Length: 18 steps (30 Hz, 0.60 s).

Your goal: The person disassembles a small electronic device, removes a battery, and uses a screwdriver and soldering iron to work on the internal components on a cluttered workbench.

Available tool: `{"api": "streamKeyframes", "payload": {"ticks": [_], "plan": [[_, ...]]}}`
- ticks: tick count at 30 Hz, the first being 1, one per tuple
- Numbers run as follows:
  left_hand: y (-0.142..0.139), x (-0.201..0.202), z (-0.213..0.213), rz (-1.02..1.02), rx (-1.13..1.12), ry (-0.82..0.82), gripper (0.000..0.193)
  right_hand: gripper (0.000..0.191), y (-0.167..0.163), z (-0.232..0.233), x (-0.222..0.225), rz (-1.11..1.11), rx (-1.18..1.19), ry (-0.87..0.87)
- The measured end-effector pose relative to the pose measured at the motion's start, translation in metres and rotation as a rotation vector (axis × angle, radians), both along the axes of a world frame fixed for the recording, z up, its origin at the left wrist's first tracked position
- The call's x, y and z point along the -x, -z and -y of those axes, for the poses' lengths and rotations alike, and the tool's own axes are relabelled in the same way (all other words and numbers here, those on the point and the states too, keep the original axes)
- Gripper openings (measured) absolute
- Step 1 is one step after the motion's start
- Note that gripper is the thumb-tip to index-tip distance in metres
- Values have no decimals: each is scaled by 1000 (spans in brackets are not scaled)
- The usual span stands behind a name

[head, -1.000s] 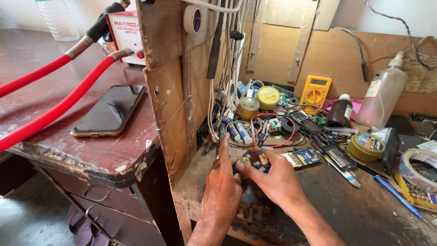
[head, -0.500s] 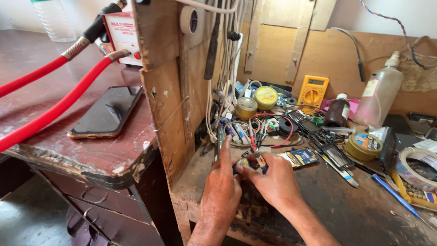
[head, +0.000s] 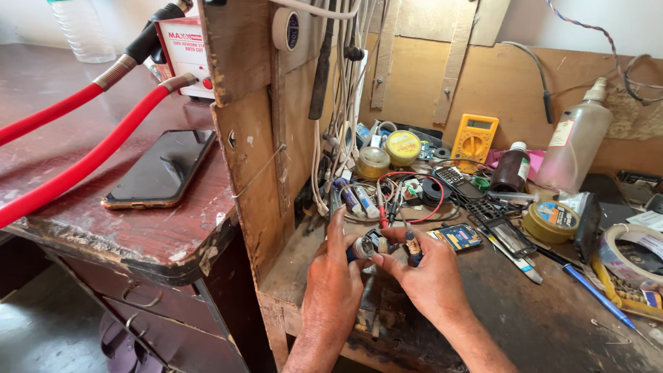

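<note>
Both my hands meet over the front of a cluttered wooden workbench (head: 552, 324). My left hand (head: 333, 290) holds a small round silver-and-dark part (head: 364, 245) between thumb and fingers, with the index finger pointing up. My right hand (head: 428, 276) pinches the same small part from the right, and a thin blue-tipped tool (head: 412, 245) sticks up between its fingers. Red and black probe leads (head: 387, 207) lie just beyond the fingertips.
A smartphone (head: 162, 169) lies on the dark red table at left, beside two red hoses (head: 83, 166) running to a white machine (head: 185, 55). On the bench are a yellow multimeter (head: 474, 138), a brown bottle (head: 512, 169), a plastic bottle (head: 574, 141), tape rolls (head: 552, 221), tins and hanging cables.
Both hands stay together on the small part with only slight finger shifts. The view has shifted a little.
</note>
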<state>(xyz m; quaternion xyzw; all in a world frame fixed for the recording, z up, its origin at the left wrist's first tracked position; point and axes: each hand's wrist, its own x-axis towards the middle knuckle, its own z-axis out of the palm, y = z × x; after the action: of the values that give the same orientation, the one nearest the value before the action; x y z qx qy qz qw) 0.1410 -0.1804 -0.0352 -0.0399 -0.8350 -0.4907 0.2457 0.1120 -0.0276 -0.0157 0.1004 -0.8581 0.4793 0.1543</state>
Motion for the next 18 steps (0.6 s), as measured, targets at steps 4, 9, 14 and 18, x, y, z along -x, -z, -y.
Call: {"api": "streamKeyframes", "payload": {"ticks": [4, 9, 14, 18], "plan": [[0, 1, -1, -11, 27, 16, 89, 44, -5, 2, -3, 170, -251, 130], [-2, 1, -1, -27, 26, 37, 85, 43, -8, 10, -5, -195, -142, -60], [-4, -1, 0, 24, 27, 27, 85, 41, -4, 11, -4, -258, -149, -93], [-3, 0, 3, -19, 32, 18, 84, 41, -3, 14, -4, -204, -124, -54]]}}
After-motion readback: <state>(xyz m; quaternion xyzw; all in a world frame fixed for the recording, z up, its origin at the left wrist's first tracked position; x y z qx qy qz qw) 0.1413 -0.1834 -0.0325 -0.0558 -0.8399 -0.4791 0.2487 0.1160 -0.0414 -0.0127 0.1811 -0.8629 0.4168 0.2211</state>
